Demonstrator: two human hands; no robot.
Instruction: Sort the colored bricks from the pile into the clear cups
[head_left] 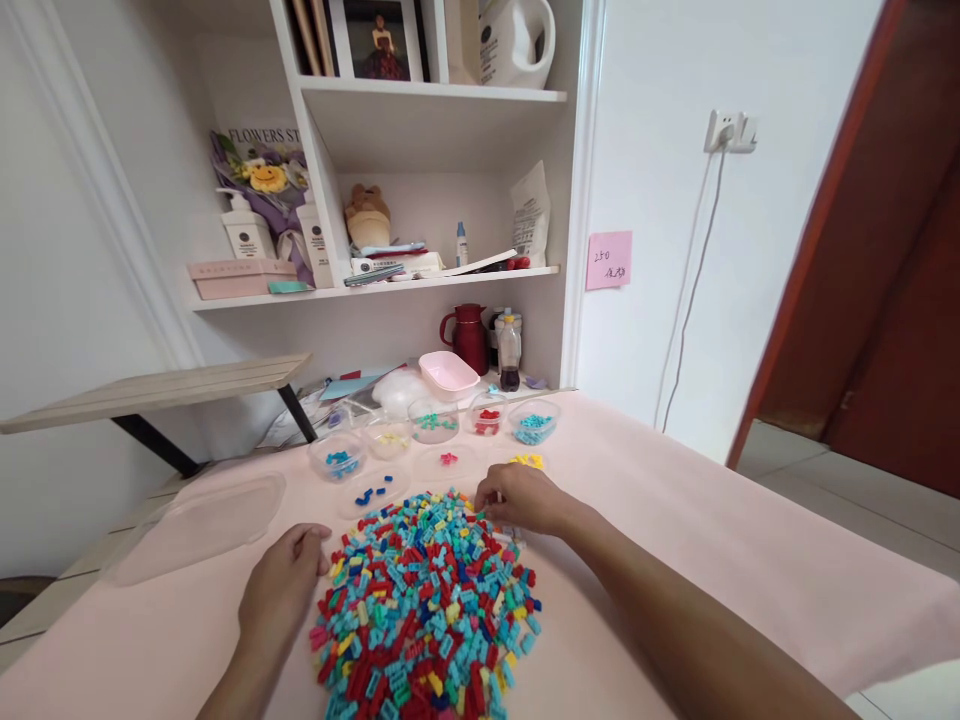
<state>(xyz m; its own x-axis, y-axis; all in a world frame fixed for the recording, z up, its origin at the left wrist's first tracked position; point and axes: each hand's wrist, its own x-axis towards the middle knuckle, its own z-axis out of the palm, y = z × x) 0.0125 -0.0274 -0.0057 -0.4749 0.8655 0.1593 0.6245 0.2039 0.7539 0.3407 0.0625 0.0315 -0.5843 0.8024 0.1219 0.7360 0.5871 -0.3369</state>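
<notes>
White shelving (435, 92) behind; pink cloth (712, 490) beneath small coloured bricks (427, 600)

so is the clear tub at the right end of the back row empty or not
Not empty: the clear tub holds light blue bricks, seen gathered inside its rim. How deep they lie, I cannot tell.

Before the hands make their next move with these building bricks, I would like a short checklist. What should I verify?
1. Right hand at the far edge of the brick pile: ok.
2. Right hand holding a brick: cannot tell; its grasp is hidden.
3. Left hand beside the pile, not covering it: ok.
4. Pile of one colour only: not ok; red, blue, green and yellow are mixed.
5. Yellow bricks apart from the pile: ok.
</notes>
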